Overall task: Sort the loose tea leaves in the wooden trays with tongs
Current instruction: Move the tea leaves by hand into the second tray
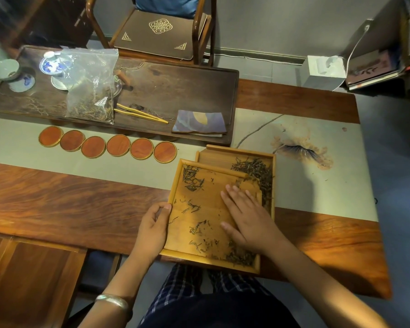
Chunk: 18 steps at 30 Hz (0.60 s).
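Note:
Two light wooden trays overlap at the table's front. The near tray point(175, 233) holds scattered dark tea leaves point(193, 182) and its far right corner rests over the far tray point(225, 153), which carries a thick pile of leaves point(256, 170). My left hand point(153, 229) grips the near tray's left rim. My right hand point(246, 217) lies flat, fingers spread, inside the near tray on its right side, holding nothing. The wooden tongs point(140, 113) lie untouched on the dark tea board behind.
A dark tea board point(187, 91) carries a plastic bag of tea leaves point(90, 91), cups, a gaiwan and a folded cloth point(199, 121). Several round orange coasters point(118, 146) line the pale table runner. A chair stands behind; a bench sits at left.

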### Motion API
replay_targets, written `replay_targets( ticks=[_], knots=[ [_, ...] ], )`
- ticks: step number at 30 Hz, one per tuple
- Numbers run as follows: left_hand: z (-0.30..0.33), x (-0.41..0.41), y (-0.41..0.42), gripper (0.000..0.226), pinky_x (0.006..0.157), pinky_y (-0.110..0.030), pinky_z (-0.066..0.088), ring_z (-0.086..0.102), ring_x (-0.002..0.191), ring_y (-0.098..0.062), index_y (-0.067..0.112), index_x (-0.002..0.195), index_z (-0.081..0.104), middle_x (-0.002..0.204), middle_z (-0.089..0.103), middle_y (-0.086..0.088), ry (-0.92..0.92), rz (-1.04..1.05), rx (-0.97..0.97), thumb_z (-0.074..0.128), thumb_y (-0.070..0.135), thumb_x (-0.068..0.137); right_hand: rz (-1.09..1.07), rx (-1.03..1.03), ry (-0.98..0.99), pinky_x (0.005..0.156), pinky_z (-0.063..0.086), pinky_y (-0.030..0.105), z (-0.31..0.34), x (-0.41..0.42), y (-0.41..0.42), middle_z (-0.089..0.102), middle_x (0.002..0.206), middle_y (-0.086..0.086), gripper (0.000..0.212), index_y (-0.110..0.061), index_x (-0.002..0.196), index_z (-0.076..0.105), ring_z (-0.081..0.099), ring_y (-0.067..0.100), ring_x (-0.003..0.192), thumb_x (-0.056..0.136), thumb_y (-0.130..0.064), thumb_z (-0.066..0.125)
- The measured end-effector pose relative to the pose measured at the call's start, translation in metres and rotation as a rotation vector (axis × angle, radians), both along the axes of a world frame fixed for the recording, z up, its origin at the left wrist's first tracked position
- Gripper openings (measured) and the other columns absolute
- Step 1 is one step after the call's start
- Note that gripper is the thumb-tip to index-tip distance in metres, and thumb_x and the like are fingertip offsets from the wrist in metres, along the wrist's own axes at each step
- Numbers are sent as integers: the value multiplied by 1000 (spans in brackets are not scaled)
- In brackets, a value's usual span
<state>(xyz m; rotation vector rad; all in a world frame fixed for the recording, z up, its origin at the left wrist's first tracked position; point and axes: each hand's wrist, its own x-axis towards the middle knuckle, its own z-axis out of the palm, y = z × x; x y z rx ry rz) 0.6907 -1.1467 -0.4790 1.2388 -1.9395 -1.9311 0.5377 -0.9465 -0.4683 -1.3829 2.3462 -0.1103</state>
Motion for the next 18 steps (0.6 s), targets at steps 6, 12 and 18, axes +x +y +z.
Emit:
replay_targets(
  ticks=[6,12,18],
  knots=[
    [-4,4,-2,22,56,-4,42,58,62,7,9,96,64,70,67,17,-21,2,-28,47,22,99,-74,37,16,115,-11,32,-5,-24,21,-7,159,3,79,-17,152,-1,-10,14,145,90,-66,-1],
    [-2,6,-5,21,59,-2,41,59,67,9,14,96,65,76,68,19,-24,2,-56,47,23,99,-142,29,25,115,-7,30,-8,-42,31,5,160,4,81,-15,152,7,-2,14,145,89,-66,0],
    [-1,10,-7,21,58,-2,41,60,69,8,15,95,66,79,69,18,-39,24,-59,47,24,99,-161,-52,15,116,4,32,5,-38,30,20,157,10,70,-9,149,22,17,22,144,95,-53,20]
  ],
)
